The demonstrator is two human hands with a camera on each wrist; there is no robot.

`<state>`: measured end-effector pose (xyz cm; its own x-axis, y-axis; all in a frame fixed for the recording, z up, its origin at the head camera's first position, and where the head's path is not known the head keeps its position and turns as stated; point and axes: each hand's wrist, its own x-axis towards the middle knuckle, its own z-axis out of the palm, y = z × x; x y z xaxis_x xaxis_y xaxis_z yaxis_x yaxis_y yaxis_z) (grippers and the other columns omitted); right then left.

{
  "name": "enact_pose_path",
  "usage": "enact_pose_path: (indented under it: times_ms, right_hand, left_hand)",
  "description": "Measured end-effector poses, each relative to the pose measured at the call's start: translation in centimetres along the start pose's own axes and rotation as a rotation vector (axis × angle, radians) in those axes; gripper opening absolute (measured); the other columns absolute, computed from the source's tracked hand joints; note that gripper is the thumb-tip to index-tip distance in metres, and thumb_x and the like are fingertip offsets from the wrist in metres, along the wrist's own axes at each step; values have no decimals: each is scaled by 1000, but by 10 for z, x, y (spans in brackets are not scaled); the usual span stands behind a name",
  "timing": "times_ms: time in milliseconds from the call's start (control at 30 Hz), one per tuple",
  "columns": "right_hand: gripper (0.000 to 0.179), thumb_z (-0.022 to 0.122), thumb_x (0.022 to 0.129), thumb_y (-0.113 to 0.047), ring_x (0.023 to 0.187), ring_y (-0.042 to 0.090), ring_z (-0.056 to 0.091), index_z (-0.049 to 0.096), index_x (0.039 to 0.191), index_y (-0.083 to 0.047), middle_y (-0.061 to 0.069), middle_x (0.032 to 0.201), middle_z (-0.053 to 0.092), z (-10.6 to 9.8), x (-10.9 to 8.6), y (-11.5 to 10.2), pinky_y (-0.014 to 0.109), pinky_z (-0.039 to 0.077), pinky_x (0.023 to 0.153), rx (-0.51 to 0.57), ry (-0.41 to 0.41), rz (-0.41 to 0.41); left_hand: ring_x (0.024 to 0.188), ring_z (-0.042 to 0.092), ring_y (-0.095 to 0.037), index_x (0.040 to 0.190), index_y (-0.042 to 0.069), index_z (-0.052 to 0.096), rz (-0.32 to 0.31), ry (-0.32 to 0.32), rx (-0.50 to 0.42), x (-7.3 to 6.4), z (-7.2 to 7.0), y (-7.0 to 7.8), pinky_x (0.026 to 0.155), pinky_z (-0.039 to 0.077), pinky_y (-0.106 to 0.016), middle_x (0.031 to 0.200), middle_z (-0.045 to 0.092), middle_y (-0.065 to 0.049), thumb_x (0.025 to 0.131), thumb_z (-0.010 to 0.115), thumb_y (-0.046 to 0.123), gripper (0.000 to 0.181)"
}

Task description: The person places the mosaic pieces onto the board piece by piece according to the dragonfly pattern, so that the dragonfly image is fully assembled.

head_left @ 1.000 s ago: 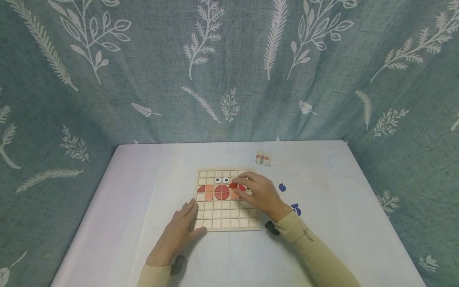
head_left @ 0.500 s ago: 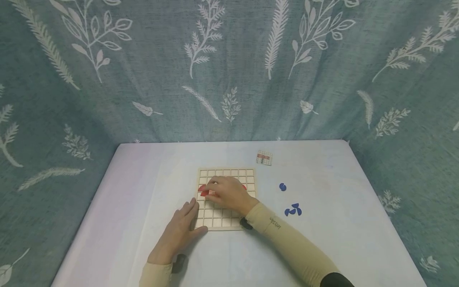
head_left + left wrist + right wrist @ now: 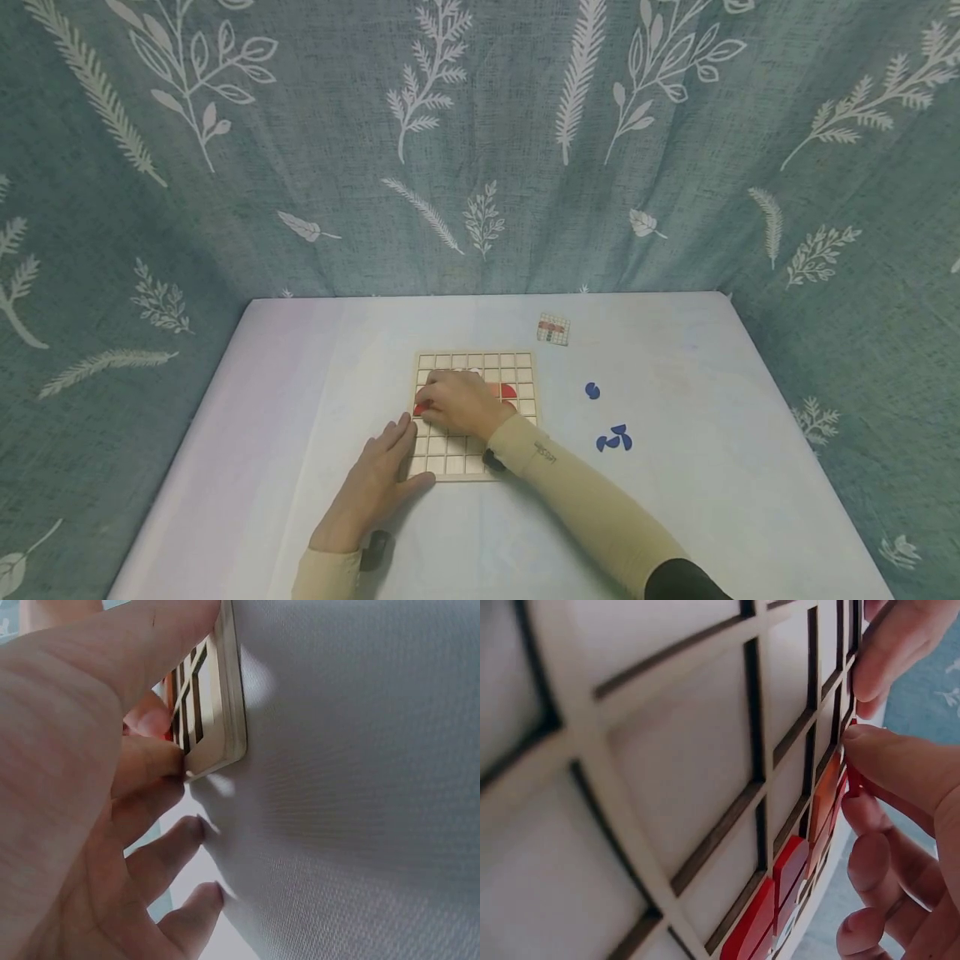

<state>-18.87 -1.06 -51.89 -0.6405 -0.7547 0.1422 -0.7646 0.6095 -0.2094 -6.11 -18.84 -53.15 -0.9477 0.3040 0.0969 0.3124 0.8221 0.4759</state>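
A wooden grid board (image 3: 480, 479) lies on the white table. At its left edge my right hand (image 3: 463, 407) pinches a red quarter-round tile (image 3: 853, 769) between thumb and forefinger, right at a cell in the leftmost column. My left hand (image 3: 375, 483) rests at the board's near left corner, its fingers spread along the left side and the thumb on the near edge. The left wrist view shows the corner of the board (image 3: 225, 742) by this hand. Orange tiles (image 3: 823, 799) and red tiles (image 3: 791, 862) sit in the grid, partly hidden by my right hand in the head view.
A small pattern card (image 3: 553, 328) lies behind the board to the right. Several loose blue tiles (image 3: 615, 439) are on the table to the right, with a further blue piece (image 3: 592, 391) behind them. A green leaf-print curtain (image 3: 480, 167) surrounds the table.
My right hand has carried the red tile leftward across the board, from the right of the middle to the left edge, and lowered it there. My left hand has stayed in place.
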Motion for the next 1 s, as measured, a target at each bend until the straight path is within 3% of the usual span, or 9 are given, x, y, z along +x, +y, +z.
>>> enact_pose_path:
  times_ms: [233, 467, 767, 1000]
  right_hand:
    - [16, 77, 91, -34, 74, 2, 54, 80, 105, -27, -11, 91, 63, -2, 4, -3, 19, 49, 60, 7, -50, 31]
    - [15, 72, 95, -30, 76, 2, 59, 81, 107, -28, -10, 93, 64, -5, 5, -7, 20, 53, 62, -7, -89, 55]
    - [11, 75, 93, -23, 82, 6, 66, 82, 100, -26, -10, 90, 67, -6, 4, -13, 22, 57, 70, -49, -45, 56]
    - [10, 73, 95, -25, 78, 5, 65, 82, 98, -26, -10, 87, 67, -4, 3, -16, 21, 56, 65, -76, -20, 61]
  left_hand:
    - [141, 39, -48, 149, -8, 43, -5, -11, -8, 0, 1, -1, 111, 32, -68, 155, 40, -25, 87, 80, 35, 84]
    - [141, 38, -47, 149, -7, 43, -12, -19, -15, 1, 1, 1, 112, 31, -67, 156, 40, -25, 88, 80, 34, 83]
    - [142, 39, -46, 148, -8, 44, -15, -20, -18, 3, 0, 1, 113, 31, -66, 155, 41, -24, 89, 78, 34, 80]
    - [141, 39, -47, 148, -8, 45, -14, -10, -18, 2, -1, 1, 112, 32, -67, 154, 42, -24, 89, 79, 34, 80]
